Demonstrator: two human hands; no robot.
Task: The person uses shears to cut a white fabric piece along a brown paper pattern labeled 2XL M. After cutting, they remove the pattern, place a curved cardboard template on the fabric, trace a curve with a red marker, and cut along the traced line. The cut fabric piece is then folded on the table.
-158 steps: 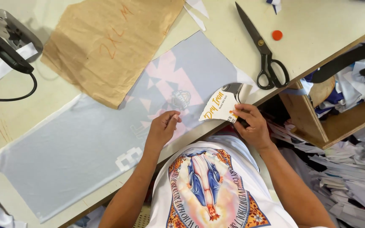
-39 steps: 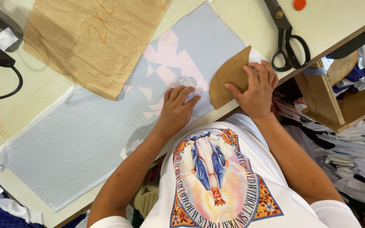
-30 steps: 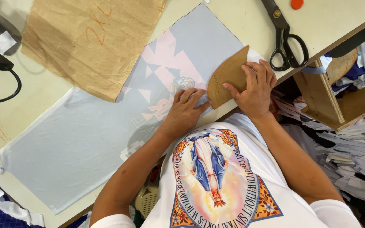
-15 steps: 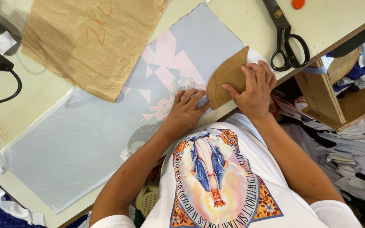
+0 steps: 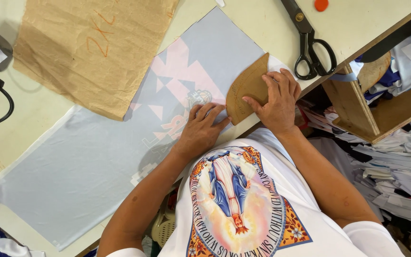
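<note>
Change: since the earlier frames, both hands have barely shifted; they stay pressing in place.
Left hand (image 5: 200,132): fingers together, flat on pale blue printed fabric sheet (image 5: 120,152).
Right hand (image 5: 278,99): fingers spread, pinning curved brown cardboard template (image 5: 246,88) to the fabric, just right of the left fingertips.
Beyond right hand: black scissors (image 5: 308,40).

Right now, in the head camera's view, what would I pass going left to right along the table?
Black cable → brown paper sheet → left hand on the pale printed fabric → curved brown cardboard template → right hand → black scissors → wooden shelf.
</note>
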